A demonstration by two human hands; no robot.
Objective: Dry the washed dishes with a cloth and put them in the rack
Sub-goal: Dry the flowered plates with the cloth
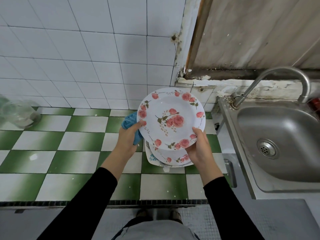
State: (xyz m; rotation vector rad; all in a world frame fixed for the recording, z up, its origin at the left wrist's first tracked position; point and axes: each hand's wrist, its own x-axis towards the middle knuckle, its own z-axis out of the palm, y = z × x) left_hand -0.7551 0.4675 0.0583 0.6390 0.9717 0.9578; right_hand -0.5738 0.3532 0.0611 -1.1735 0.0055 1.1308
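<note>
I hold a white plate with pink roses (170,118) up over the counter, its face toward me. My left hand (127,138) grips its left rim together with a blue cloth (129,121) bunched behind the plate. My right hand (199,146) grips the lower right rim, thumb on the face. Under the plate lies a stack of more plates (168,159), a rose one on top and a square blue-patterned one beneath. No rack is in view.
The counter is tiled in green and white checks (78,141). A steel sink (280,144) with a curved tap (270,80) stands to the right. Glass jars (19,113) sit blurred at the far left. White wall tiles rise behind.
</note>
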